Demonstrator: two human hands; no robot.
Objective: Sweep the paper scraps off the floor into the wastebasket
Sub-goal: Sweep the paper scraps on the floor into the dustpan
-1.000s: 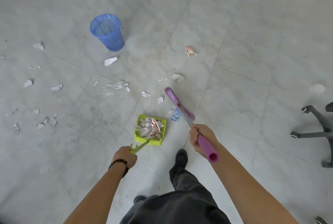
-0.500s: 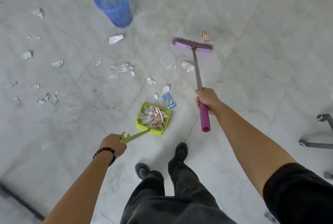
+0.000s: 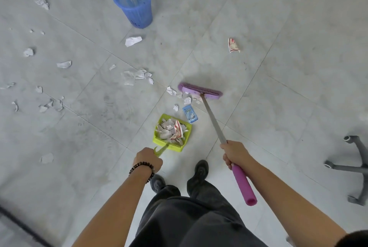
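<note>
Left hand (image 3: 148, 159) fist-tight round the handle of the green dustpan (image 3: 175, 147), which is heaped with torn paper. Right hand (image 3: 236, 154) curled fully round the broom (image 3: 213, 121) shaft. Broom head (image 3: 200, 90) just beyond the dustpan, touching paper scraps (image 3: 187, 100); blue wastebasket (image 3: 137, 8) upright, well beyond the dustpan.

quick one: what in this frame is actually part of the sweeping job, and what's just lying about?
Job:
purple broom
green dustpan, already holding scraps
blue wastebasket
scattered white paper scraps
red-and-white wrapper and blue packet, likely litter too

Lying about:
office chair base at the right edge
dark strip at the bottom-left corner
</note>
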